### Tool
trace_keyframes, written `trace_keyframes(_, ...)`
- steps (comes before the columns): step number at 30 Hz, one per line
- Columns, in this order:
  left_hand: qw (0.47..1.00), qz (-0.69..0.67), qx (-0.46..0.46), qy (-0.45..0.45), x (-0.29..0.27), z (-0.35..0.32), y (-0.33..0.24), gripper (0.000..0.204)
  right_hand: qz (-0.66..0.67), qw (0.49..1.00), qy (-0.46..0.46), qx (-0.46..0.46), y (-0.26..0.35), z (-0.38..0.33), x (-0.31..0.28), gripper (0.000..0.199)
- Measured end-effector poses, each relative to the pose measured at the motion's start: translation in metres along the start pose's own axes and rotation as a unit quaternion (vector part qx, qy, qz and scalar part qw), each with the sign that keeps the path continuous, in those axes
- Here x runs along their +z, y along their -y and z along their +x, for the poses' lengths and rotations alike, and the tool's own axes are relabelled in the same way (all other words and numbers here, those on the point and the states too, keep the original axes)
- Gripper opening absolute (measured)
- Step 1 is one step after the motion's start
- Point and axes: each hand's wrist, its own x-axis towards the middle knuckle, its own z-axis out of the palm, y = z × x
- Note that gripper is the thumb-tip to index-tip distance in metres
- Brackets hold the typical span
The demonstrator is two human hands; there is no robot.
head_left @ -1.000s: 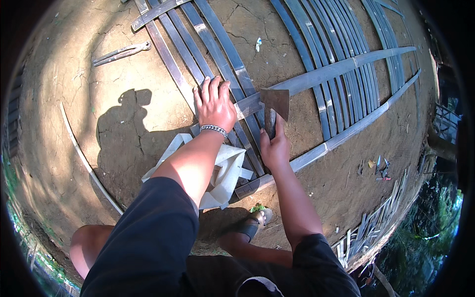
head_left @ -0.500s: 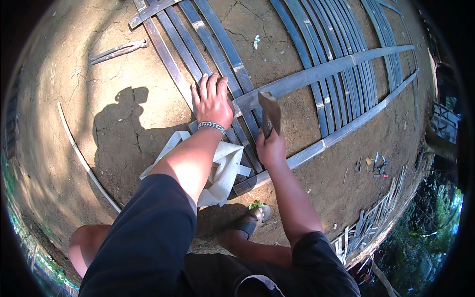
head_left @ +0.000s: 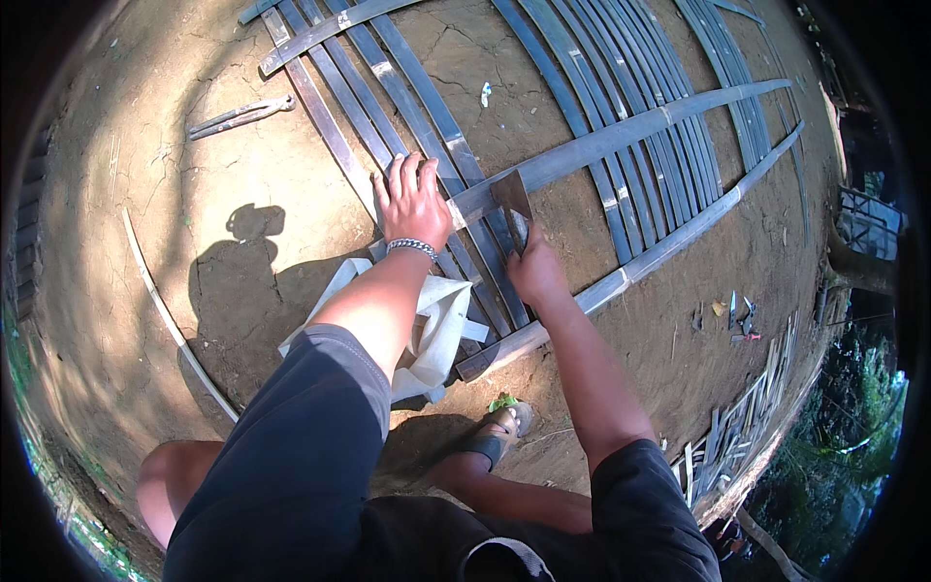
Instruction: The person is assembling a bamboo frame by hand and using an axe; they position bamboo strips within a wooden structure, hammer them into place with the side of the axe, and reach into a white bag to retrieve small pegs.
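My left hand point(head_left: 415, 206) lies flat with fingers stretched over dark bamboo slats point(head_left: 412, 107), at the left end of a bamboo crosspiece point(head_left: 582, 160). In my right hand point(head_left: 536, 267) is the handle of a broad-bladed knife point(head_left: 510, 194). Its square-ended blade is against or just over the crosspiece; whether it touches I cannot tell. A second, nearer crosspiece point(head_left: 669, 254) runs roughly alongside the first. White cloth or sacking point(head_left: 436, 335) lies under my left forearm, partly hidden by it.
Metal pincers point(head_left: 240, 114) lie on the cracked earth at far left. A curved bamboo strip point(head_left: 165, 315) rests nearer on the left. More slats point(head_left: 630, 107) spread to the right. Small hand tools point(head_left: 745, 320) and a pile of split sticks point(head_left: 747, 417) lie at right.
The knife's blade has come down and slightly left toward the crosspiece, and my right hand has turned with it. My left hand stays flat on the slats. The whole view has shifted slightly.
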Motion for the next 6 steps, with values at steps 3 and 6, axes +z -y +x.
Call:
trace_keyframes(3, 1.000, -0.017, -0.004, -0.014, 0.008, -0.002, 0.010, 0.049, 0.025, 0.999, 0.016, -0.016, -0.002, -0.015, -0.047, 0.054)
trace_keyframes(6, 0.998, -0.055, 0.016, -0.018, -0.011, -0.014, 0.025, 0.054, 0.023, 0.999, -0.040, 0.028, -0.033, -0.078, -0.094, 0.060)
